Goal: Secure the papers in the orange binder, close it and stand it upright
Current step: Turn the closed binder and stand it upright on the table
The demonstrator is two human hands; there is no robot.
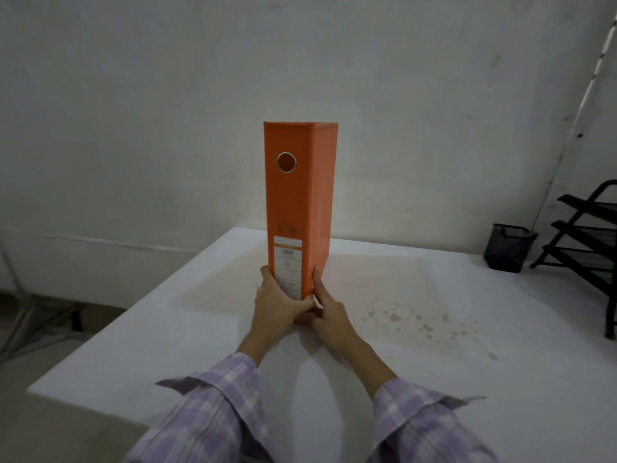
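The orange binder (297, 202) stands upright and closed on the white table (384, 345), its spine facing me with a metal-rimmed finger hole near the top and a white label low down. No papers show from outside. My left hand (277, 305) wraps the bottom left of the spine, thumb across the front. On the bottom right edge rests my right hand (325, 310), fingers pressed along the cover. Both hands touch at the binder's base.
A black mesh pen cup (509, 247) and a black tiered paper tray (587, 235) stand at the table's far right. Brown stains (420, 319) speckle the tabletop right of the binder. A grey wall lies behind; the table's left edge drops to the floor.
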